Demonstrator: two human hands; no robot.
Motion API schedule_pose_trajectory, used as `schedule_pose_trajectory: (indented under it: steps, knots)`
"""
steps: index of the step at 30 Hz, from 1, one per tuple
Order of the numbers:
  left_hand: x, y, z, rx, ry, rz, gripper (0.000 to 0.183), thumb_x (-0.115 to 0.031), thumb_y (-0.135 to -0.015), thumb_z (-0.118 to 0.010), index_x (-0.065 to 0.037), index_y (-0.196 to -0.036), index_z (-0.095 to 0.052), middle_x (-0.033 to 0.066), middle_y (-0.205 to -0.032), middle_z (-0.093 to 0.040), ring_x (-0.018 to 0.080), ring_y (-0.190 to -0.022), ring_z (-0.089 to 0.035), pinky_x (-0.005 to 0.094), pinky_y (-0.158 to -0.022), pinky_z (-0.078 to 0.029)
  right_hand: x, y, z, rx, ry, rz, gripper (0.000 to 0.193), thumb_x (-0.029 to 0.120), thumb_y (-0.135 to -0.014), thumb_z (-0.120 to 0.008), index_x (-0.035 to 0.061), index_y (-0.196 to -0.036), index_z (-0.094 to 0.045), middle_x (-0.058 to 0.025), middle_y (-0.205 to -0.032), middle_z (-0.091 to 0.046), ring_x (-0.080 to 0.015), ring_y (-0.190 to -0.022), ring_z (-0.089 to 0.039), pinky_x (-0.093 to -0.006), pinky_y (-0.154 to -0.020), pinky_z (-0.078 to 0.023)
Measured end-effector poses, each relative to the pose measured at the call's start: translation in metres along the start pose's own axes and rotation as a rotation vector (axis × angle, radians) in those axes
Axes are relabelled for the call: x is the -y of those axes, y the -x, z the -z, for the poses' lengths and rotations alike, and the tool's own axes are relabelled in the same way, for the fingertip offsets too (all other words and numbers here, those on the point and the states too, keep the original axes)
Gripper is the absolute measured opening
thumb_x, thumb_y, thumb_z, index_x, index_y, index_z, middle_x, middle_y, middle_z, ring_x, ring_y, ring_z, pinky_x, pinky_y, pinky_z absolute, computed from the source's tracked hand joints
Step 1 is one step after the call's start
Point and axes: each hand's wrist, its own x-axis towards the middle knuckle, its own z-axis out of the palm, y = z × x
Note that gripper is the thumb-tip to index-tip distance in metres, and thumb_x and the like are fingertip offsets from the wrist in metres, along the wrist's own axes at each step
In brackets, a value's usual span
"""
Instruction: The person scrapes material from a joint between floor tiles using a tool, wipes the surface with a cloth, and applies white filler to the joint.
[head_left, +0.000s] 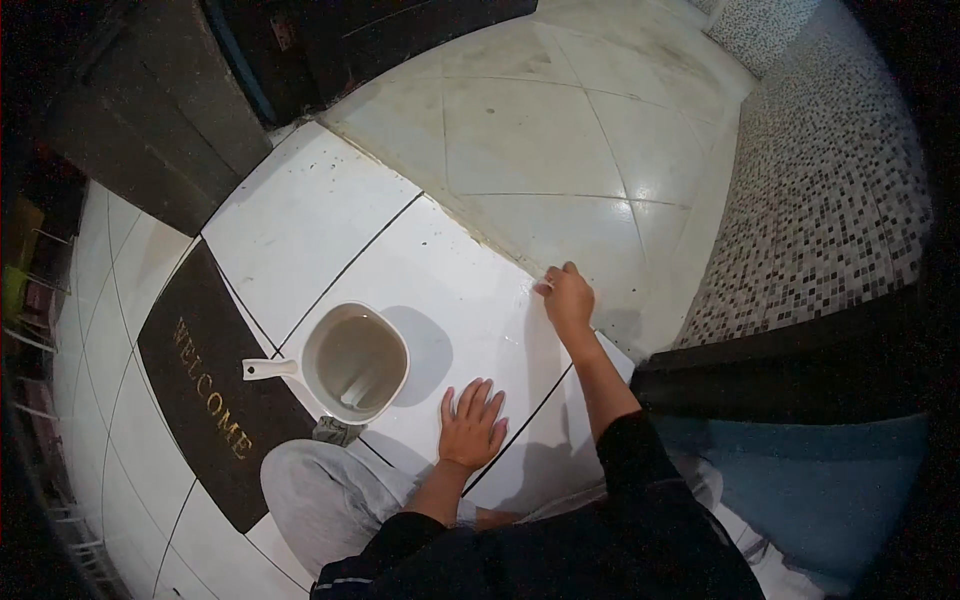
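My left hand (470,427) is pressed flat on the white tile floor (430,270), fingers apart, holding nothing. Farther forward and to the right, my right hand (570,300) is closed in a pinch at the edge where the white tiles meet the duller, stained floor (540,130). Something small and pale shows at its fingertips, but I cannot make out what it is. Left of my hands stands a white water dipper (404,350) with a short handle. Water appears to be in it, with a pale shape inside. A crumpled grey-green cloth (337,431) lies beside the dipper, near my knee.
A dark doormat (205,370) with gold lettering lies on the left. Dark wooden door panels (165,115) stand at the far left. A mosaic-tiled wall (830,190) rises on the right, above a blue surface (820,490). Dark specks dot the white tiles.
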Motion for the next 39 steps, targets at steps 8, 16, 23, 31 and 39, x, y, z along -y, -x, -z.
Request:
schedule_pose_trajectory:
  steps: [8,16,23,31,39]
  knots:
    - [0.001,0.001,-0.004,0.021,0.002,0.008,0.041,-0.029,-0.083,-0.054,-0.011,-0.120,-0.052,0.0107,-0.132,-0.042,0.0251,-0.129,-0.032,0.0539,-0.106,-0.016,0.005,-0.001,-0.006,-0.062,-0.043,0.012,0.018,0.023,-0.068,-0.073,0.0096,-0.078,-0.065,-0.0100,-0.084,-0.057,-0.0286,-0.074,-0.061,-0.0406,-0.061,-0.048]
    - [-0.007,-0.004,-0.002,-0.014,0.002,-0.025,0.040,-0.028,-0.083,-0.054,-0.011,-0.119,-0.053,0.0113,-0.132,-0.042,0.0257,-0.128,-0.033,0.0541,-0.105,-0.017,0.015,-0.009,-0.008,-0.092,-0.009,-0.017,0.018,0.021,-0.069,-0.073,0.0091,-0.079,-0.064,-0.0113,-0.085,-0.056,-0.0299,-0.075,-0.061,-0.0436,-0.061,-0.047]
    - [0.002,-0.001,0.000,-0.010,-0.027,-0.010,0.040,-0.028,-0.082,-0.055,-0.010,-0.118,-0.054,0.0116,-0.130,-0.044,0.0262,-0.126,-0.036,0.0544,-0.104,-0.019,0.002,0.018,0.002,-0.077,-0.179,-0.100,0.021,0.021,-0.066,-0.075,0.0078,-0.079,-0.065,-0.0109,-0.085,-0.056,-0.0303,-0.077,-0.059,-0.0432,-0.063,-0.047]
    - [-0.003,-0.004,-0.003,-0.043,-0.042,-0.015,0.038,-0.031,-0.084,-0.052,-0.013,-0.117,-0.055,0.0083,-0.130,-0.045,0.0226,-0.127,-0.035,0.0522,-0.105,-0.018,0.016,0.000,-0.001,-0.105,-0.060,-0.098,0.020,0.021,-0.067,-0.074,0.0081,-0.080,-0.065,-0.0113,-0.086,-0.056,-0.0310,-0.079,-0.059,-0.0419,-0.064,-0.048]
    - [-0.003,0.002,-0.003,-0.059,-0.047,-0.028,0.039,-0.032,-0.084,-0.052,-0.013,-0.118,-0.055,0.0082,-0.129,-0.045,0.0223,-0.127,-0.035,0.0521,-0.104,-0.019,0.017,0.031,-0.010,-0.039,-0.094,-0.091,0.020,0.025,-0.069,-0.073,0.0097,-0.080,-0.065,-0.0112,-0.085,-0.056,-0.0307,-0.080,-0.059,-0.0441,-0.061,-0.048]
